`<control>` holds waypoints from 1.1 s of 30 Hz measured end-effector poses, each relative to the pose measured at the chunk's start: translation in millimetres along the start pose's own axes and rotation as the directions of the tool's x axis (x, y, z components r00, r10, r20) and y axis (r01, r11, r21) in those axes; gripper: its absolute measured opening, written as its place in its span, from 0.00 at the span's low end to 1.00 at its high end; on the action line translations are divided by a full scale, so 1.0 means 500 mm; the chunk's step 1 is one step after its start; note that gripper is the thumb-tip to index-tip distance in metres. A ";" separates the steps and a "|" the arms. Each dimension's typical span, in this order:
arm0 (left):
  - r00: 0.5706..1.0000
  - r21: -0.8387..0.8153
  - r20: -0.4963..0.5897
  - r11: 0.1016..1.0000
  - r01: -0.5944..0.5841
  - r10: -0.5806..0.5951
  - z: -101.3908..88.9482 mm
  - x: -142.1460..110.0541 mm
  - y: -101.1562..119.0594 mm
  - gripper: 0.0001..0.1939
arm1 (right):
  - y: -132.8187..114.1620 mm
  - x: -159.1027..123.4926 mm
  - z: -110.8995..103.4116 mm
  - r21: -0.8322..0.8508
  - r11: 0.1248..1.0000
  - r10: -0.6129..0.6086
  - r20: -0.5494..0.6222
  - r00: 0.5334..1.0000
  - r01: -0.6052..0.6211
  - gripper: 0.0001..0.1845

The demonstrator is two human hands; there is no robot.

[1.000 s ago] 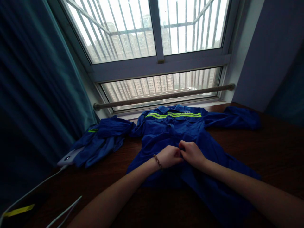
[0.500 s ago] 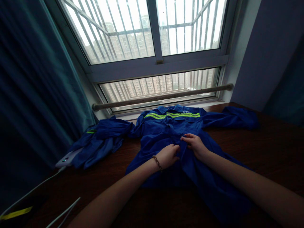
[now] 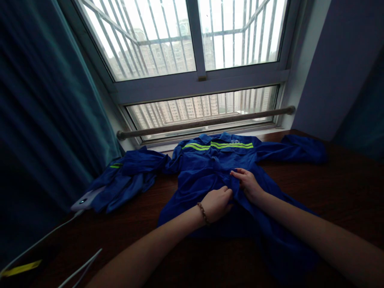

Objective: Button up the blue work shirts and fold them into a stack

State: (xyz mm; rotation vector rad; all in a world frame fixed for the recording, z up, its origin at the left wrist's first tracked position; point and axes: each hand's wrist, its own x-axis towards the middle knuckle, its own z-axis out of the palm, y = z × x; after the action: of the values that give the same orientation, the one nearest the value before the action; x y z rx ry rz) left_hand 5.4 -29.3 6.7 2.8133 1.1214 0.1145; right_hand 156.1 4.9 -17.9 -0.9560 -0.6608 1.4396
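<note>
Toward five and four o'clock, left hand (image 3: 218, 204) and right hand (image 3: 249, 185), now parted, pinch the shirt (image 3: 196, 180), probably working its front.

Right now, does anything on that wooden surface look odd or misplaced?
Yes, mildly: a pale device with a white cable lies partly under the bunched blue cloth at the left, near the curtain. It looks stray amid clothing, beside the spread blue jacket. I see nothing spilled.

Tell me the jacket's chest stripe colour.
The chest stripes are bright yellow-green, shown best in the head view.
</note>
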 end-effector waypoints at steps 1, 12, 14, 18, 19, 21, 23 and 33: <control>1.000 -0.025 0.004 1.000 -0.002 0.002 -0.001 0.001 -0.001 0.10 | -0.001 0.000 0.000 -0.001 1.000 -0.001 0.003 1.000 0.001 0.18; 0.925 -0.367 0.298 0.866 0.338 -0.235 -0.035 0.003 -0.027 0.06 | 0.001 -0.035 0.018 -0.514 0.733 -0.260 0.393 0.882 0.445 0.08; 0.883 -0.454 0.407 0.788 0.417 -0.233 -0.041 0.003 -0.042 0.10 | 0.004 -0.054 0.025 -0.613 0.505 -0.268 0.559 0.785 0.608 0.04; 0.839 -0.614 0.462 0.580 0.536 -0.287 -0.058 0.005 -0.066 0.06 | 0.013 -0.067 0.030 -0.632 0.380 -0.204 0.655 0.728 0.676 0.06; 0.844 -0.657 0.444 0.532 0.534 -0.300 -0.063 0.006 -0.068 0.05 | 0.016 -0.063 0.029 -0.644 0.406 -0.207 0.627 0.751 0.649 0.06; 0.857 -0.730 0.403 0.453 0.512 -0.320 -0.073 0.009 -0.066 0.06 | 0.020 -0.052 0.026 -0.648 0.508 -0.214 0.544 0.811 0.568 0.06; 0.864 -0.779 0.370 0.394 0.488 -0.340 -0.080 0.012 -0.062 0.07 | 0.021 -0.040 0.023 -0.594 0.650 -0.224 0.446 0.867 0.473 0.07; 0.849 -0.877 0.360 0.169 0.450 -0.387 -0.062 0.025 -0.091 0.10 | 0.004 -0.041 0.025 -0.157 0.988 0.045 0.326 0.944 0.008 0.13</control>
State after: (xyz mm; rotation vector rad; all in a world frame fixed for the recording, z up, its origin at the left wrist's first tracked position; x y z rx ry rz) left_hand -19.9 14.6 31.8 1.3331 1.1866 0.4731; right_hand 142.8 -13.5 -10.1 -0.8485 -1.0262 1.5993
